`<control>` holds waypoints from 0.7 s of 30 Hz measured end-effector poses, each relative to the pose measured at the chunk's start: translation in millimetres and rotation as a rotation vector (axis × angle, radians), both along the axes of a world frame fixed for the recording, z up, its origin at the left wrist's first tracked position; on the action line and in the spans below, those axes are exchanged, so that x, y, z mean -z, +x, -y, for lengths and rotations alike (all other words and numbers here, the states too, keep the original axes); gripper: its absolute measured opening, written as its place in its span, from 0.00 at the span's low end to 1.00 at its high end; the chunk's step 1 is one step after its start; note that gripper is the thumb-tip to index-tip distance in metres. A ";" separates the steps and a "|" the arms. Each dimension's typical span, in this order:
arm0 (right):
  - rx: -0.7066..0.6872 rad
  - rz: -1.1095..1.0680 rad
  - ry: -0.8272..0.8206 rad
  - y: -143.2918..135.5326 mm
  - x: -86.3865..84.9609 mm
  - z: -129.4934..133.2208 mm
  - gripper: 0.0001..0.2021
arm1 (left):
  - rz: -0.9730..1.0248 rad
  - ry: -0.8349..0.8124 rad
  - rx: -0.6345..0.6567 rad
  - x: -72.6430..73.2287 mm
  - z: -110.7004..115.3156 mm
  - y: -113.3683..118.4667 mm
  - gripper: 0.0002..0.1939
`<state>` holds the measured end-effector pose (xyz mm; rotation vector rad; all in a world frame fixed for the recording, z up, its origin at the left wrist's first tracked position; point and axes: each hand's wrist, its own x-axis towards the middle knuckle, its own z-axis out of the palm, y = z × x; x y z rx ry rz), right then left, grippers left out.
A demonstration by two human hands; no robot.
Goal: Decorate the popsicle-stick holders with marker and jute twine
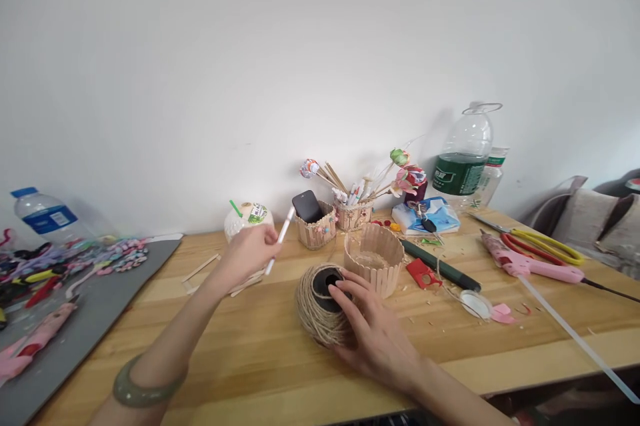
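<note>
My left hand [251, 247] is closed in a pinch around a slim white marker pen [285, 229], held tilted above the table. Under my right hand [376, 331] lies a ball of brown jute twine [316, 316] wound on a black core. The fingers of that hand curl over the core's opening and the ball's right side, gripping it. Just behind the ball stands a round holder made of wooden craft sticks [383, 273]. Some loose craft sticks [247, 285] lie below my left hand.
Decorated stick holders [316, 233] with a phone, pens and paper flowers stand by the wall. A coconut with a green straw [235, 216] is behind my left hand. To the right are a dark green pen-like tool [440, 265], scissors [545, 246] and a pink glue gun [530, 266].
</note>
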<state>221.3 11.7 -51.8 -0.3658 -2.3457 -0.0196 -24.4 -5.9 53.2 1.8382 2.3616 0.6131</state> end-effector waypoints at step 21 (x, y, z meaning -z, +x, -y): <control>-0.086 0.006 -0.014 -1.8 0.7 -7.4 0.38 | -0.226 0.207 0.091 -8.3 -160.3 93.4 0.19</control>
